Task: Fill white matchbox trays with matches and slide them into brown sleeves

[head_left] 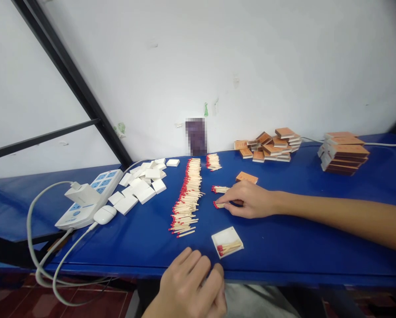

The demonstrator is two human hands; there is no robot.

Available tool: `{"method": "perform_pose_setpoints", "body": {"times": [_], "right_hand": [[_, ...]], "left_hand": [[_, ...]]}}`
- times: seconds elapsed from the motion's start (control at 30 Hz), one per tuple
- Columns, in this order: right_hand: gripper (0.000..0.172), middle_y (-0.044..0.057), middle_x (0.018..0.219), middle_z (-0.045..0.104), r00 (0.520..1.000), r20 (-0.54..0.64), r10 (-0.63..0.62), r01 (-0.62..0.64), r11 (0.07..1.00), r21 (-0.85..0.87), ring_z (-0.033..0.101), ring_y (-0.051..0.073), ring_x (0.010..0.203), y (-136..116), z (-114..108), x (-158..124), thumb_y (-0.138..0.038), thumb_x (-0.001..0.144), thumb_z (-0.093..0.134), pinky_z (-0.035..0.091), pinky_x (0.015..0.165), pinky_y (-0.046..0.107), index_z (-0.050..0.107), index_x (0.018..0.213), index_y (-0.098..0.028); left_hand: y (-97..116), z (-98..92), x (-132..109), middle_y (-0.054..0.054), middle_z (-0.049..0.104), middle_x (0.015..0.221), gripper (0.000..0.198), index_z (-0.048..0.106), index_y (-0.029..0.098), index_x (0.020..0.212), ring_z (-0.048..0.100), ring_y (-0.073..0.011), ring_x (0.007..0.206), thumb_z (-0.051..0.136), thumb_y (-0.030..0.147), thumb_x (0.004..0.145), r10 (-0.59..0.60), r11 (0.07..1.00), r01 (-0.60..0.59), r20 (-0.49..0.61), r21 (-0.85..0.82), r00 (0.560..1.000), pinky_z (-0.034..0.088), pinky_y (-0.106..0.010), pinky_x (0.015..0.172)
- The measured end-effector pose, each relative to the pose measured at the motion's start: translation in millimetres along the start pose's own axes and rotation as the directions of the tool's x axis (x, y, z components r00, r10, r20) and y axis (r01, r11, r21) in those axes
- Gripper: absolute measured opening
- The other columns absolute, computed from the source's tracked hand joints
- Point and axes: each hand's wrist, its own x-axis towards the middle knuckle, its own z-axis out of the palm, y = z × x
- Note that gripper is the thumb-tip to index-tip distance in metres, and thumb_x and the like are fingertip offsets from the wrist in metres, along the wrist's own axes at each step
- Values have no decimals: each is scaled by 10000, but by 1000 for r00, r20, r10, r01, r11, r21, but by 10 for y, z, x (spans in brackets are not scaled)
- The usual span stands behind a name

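Note:
My right hand (pixel 249 199) reaches across the blue table (pixel 284 247) and pinches a small bunch of red-tipped matches (pixel 219 205) against the surface. Another small bunch (pixel 219 189) lies just beyond it, next to an orange matchbox sleeve (pixel 247 177). My left hand (pixel 191 287) rests at the near table edge with its fingers curled loosely and nothing seen in it. Just right of it sits an open white matchbox tray (pixel 227 242) holding a few matches. A long row of matches (pixel 187 196) runs down the middle of the table.
Several empty white trays (pixel 141 185) lie left of the matches, beside a white power strip (pixel 88 196) with a plugged adapter and cables hanging off the edge. Orange matchboxes are heaped at the back (pixel 270 145) and stacked at far right (pixel 343 152). A black metal frame (pixel 75 84) leans at left.

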Motion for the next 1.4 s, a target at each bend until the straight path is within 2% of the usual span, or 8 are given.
{"method": "perform_pose_setpoints", "body": {"times": [0.13,0.27,0.43,0.5,0.7,0.87,1.13,1.4], "right_hand": [[306,40,769,736,998,-58,33,-35,999,-40,567,126,566,7,19,-30,-221,886,502,395,587,251,747,1059,-158],[342,53,832,753,961,-228,155,-201,961,-192,579,139,587,-1,51,-47,-295,868,534,407,697,304,739,1108,-162],[334,29,802,750,939,-242,244,-308,910,-278,602,160,635,-18,65,-23,-310,898,511,392,731,319,737,1124,-214],[328,31,809,754,942,-226,247,-307,908,-285,607,160,636,-15,63,-17,-311,905,504,397,734,322,740,1111,-212],[325,55,1027,765,950,-221,221,-269,938,-217,650,156,697,11,71,-28,-291,910,489,426,760,320,741,1087,-183],[290,48,902,757,965,-194,174,-210,961,-181,599,138,620,12,63,-34,-261,919,483,405,650,286,749,1001,-179],[277,37,739,698,990,-107,96,-110,985,-130,557,144,614,6,33,-22,-216,927,458,365,607,278,732,926,-169],[304,48,802,729,967,-175,183,-217,955,-200,581,143,607,17,57,-18,-244,915,477,401,659,282,742,1043,-170]], "left_hand": [[-2,-5,11,-4,553,627,139,616,165,802,532,-167,575,522,66,776,-6,1000,6,0,-4,1000,484,-320,633],[-4,-4,10,-1,545,622,143,617,164,814,522,-167,566,524,67,763,-5,1000,5,7,-6,1000,484,-323,626],[-3,-5,11,4,538,633,146,614,172,824,531,-159,566,510,78,784,-12,1000,12,10,2,1000,487,-314,632],[-3,-4,13,5,541,635,148,614,173,824,536,-157,568,507,77,785,-10,1000,10,8,6,1000,492,-313,640],[1,-2,8,0,540,629,146,612,168,821,530,-166,563,515,74,766,-13,1000,13,0,2,1000,488,-318,626],[1,-1,10,4,529,628,142,610,172,808,518,-161,558,510,76,777,-9,1000,9,2,-1,1000,488,-311,631],[-14,2,14,1,523,608,131,607,166,798,489,-168,554,523,71,765,5,1000,-5,13,-13,1000,467,-310,602],[-8,-11,22,1,522,614,125,610,168,808,497,-165,556,521,89,770,-2,1000,2,4,-7,1000,473,-304,614]]}}
